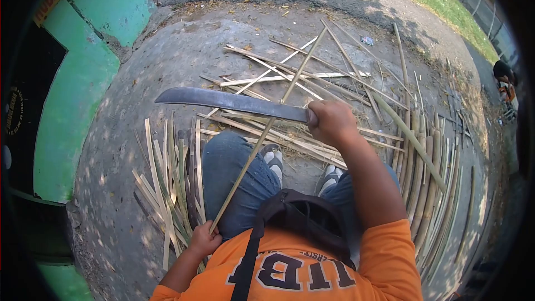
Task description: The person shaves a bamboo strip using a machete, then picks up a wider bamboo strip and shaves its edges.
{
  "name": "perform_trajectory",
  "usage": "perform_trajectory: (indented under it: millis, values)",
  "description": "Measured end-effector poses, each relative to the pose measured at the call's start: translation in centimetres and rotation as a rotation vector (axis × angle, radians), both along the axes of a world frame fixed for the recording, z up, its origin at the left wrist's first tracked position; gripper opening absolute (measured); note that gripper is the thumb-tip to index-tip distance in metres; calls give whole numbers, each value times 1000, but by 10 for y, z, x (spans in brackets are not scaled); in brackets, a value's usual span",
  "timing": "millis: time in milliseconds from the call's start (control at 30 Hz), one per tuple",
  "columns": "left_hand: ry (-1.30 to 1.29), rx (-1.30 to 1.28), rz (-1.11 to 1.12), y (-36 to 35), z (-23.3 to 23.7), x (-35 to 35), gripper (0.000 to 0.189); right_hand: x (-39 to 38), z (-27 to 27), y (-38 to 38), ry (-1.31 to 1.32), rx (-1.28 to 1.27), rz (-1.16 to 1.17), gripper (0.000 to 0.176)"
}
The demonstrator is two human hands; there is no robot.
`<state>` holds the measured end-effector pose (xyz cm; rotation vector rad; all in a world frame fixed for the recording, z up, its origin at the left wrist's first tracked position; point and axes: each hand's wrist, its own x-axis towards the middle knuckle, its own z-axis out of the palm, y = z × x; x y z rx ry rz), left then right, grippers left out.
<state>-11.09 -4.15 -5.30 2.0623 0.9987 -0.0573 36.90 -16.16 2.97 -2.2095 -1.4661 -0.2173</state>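
Note:
A long machete with a broad dark blade (pixel 231 100) points left in my right hand (pixel 333 122), whose fingers are wrapped round its handle. The blade lies across a long thin bamboo strip (pixel 245 168), over or against it; the exact contact is unclear. My left hand (pixel 205 239) grips the near end of that strip beside my left knee. From there the strip slants up and away to the right, past my feet. Split bamboo pieces (pixel 267 78) lie crisscrossed on the ground ahead of me.
Upright-leaning split strips (pixel 167 173) are bunched left of my knee. Bamboo poles (pixel 426 173) lie in a row at right. A green wall (pixel 75 106) stands at far left. Another person (pixel 506 81) is at the far right edge. A black bag (pixel 304 217) rests at my lap.

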Motion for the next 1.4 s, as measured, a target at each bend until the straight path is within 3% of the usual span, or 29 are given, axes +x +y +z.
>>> perform_trajectory:
  millis: [200, 333, 467, 567, 700, 800, 833, 933, 1067, 1300, 1400]
  values:
    - [-19, 4, -18, 0, -2, 1, 15, -24, 7, -3, -71, -138, 88, 8]
    - [-13, -26, 9, -1, 7, 5, 14, 2, 8, 0, 80, -106, -150, 10]
    - [-2, -57, 42, -2, 10, 5, 15, 2, 16, 1, 111, -148, -193, 8]
    - [12, -3, 13, -2, 4, 4, 15, -10, 18, -7, 123, -55, -53, 9]
    - [0, 27, -13, -1, 3, 6, 15, -32, 14, -8, -34, -117, 97, 11]
    - [-19, 27, -10, -1, -2, 0, 15, -16, 15, -6, -18, -211, 1, 5]
    - [-17, 6, 9, -2, -1, 1, 15, -6, 18, -7, 101, -179, -36, 4]
    - [-18, -29, 33, -1, 2, 3, 14, 27, 1, -4, 125, -26, -167, 8]
    - [-24, 28, 0, -4, 8, 6, 14, 14, 7, -2, 111, -6, -159, 9]
    - [-16, 28, -10, -1, -1, 6, 14, -42, 15, -4, -15, -233, 231, 11]
    - [-38, 18, 8, -1, -4, 3, 15, -30, 17, -7, -23, -233, 206, 10]
